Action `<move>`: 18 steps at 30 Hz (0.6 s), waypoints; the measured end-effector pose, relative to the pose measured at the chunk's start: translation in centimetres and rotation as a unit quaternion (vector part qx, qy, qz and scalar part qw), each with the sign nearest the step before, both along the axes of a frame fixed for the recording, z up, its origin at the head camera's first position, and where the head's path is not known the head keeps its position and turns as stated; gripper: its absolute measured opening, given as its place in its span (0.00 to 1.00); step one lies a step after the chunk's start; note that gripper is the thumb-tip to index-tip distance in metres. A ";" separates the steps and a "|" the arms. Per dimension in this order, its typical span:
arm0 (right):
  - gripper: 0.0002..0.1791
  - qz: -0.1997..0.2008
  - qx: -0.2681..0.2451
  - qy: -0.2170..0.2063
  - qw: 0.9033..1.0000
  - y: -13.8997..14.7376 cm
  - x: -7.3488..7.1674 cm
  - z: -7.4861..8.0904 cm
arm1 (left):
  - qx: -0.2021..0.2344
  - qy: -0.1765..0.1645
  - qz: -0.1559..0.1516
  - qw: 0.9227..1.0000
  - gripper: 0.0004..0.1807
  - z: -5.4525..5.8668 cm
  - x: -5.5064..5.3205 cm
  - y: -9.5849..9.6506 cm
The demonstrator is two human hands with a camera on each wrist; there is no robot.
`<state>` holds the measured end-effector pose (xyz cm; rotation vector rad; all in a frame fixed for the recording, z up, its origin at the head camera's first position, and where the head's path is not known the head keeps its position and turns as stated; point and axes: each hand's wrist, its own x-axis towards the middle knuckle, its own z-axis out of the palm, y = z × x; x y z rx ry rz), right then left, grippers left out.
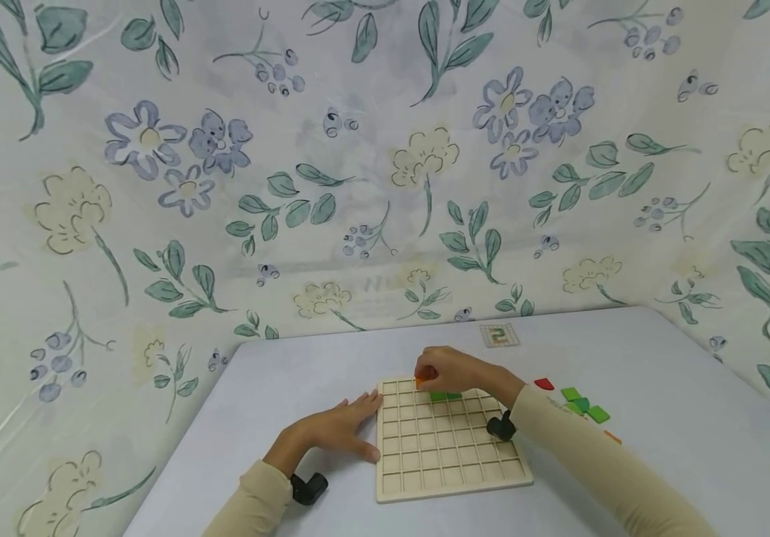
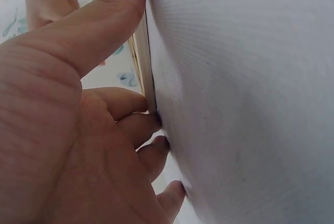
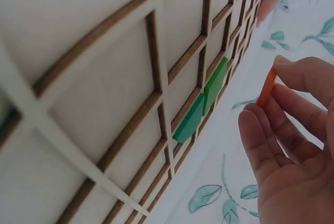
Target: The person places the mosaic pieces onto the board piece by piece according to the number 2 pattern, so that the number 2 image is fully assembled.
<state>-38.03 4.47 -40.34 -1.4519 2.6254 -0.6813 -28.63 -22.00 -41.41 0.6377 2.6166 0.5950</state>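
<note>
A wooden grid board (image 1: 425, 477) lies on the white table. My left hand (image 1: 338, 429) rests along its left edge, fingers extended; in the left wrist view the thumb and fingertips (image 2: 176, 190) touch the board's side and the tablecloth. Over the far part of the grid, my right hand (image 1: 454, 369) pinches a thin orange tile (image 3: 267, 87) between thumb and fingers. A light green tile (image 3: 215, 85) and a darker green tile (image 3: 189, 119) sit side by side in cells there, partly hidden by the right hand in the head view.
Right of the board lie a red piece (image 1: 544, 384), several green tiles (image 1: 598, 413) and an orange piece (image 1: 613, 437), some near the right sleeve (image 1: 580, 447). At the back of the table is a small patterned card (image 1: 500, 335). A floral cloth (image 1: 358, 224) hangs behind.
</note>
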 end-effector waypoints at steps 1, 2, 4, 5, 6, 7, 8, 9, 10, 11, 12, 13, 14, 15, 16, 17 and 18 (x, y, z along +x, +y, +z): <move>0.08 -0.004 -0.001 -0.001 1.000 -0.1 0.0 0.0 | -0.001 0.001 -0.001 1.000 0.60 0.0 0.0 0.0; 0.08 -0.006 -0.001 -0.001 1.000 -0.3 0.0 -0.1 | -0.001 0.003 -0.003 1.000 0.59 0.0 0.0 -0.1; 0.08 -0.010 0.000 -0.004 1.000 -0.5 0.1 -0.2 | -0.001 0.005 -0.005 1.000 0.59 0.0 -0.1 -0.1; 0.09 -0.013 0.000 -0.008 1.000 -0.6 0.1 -0.3 | 0.000 0.005 -0.006 1.000 0.59 0.1 0.0 -0.1; 0.09 -0.016 0.001 -0.013 1.000 -0.7 0.2 -0.4 | 0.001 0.006 -0.007 1.000 0.59 0.1 0.0 -0.1; 0.09 -0.017 0.003 -0.014 1.000 -0.8 0.2 -0.5 | 0.002 0.006 -0.008 1.000 0.59 0.1 0.0 -0.1; 0.10 -0.020 0.005 -0.017 1.000 -0.8 0.2 -0.6 | 0.003 0.006 -0.008 1.000 0.59 0.1 0.0 -0.1; 0.10 -0.022 0.006 -0.021 1.000 -0.9 0.2 -0.6 | 0.004 0.005 -0.008 1.000 0.60 0.1 0.0 -0.1; 0.11 -0.024 0.007 -0.023 0.999 -1.0 0.2 -0.7 | 0.003 0.005 -0.007 1.000 0.60 0.0 0.0 -0.1; 0.11 -0.025 0.008 -0.024 0.999 -1.0 0.2 -0.8 | 0.003 0.005 -0.007 1.000 0.60 0.0 0.0 -0.1; 0.10 -0.025 0.009 -0.023 0.999 -1.1 0.2 -0.9 | 0.002 0.006 -0.006 1.000 0.60 0.0 0.0 -0.1; 0.10 -0.024 0.010 -0.022 0.999 -1.1 0.2 -1.0 | 0.001 0.006 -0.005 1.000 0.60 0.0 0.0 -0.1; 0.09 -0.025 0.011 -0.023 0.999 -1.1 0.2 -1.0 | 0.000 0.006 -0.005 1.000 0.60 -0.1 0.0 -0.1; 0.09 -0.024 0.013 -0.022 0.999 -1.2 0.2 -1.1 | -0.001 0.006 -0.006 1.000 0.60 -0.1 0.0 -0.1; 0.08 -0.024 0.015 -0.020 0.999 -1.2 0.2 -1.2 | -0.002 0.006 -0.006 1.000 0.60 -0.1 0.0 -0.1; 0.08 -0.023 0.015 -0.019 0.999 -1.2 0.2 -1.3 | -0.002 0.006 -0.006 1.000 0.59 -0.1 0.0 -0.1; 0.08 -0.022 0.016 -0.018 0.999 -1.3 0.2 -1.3 | -0.002 0.005 -0.006 1.000 0.59 -0.2 0.0 -0.1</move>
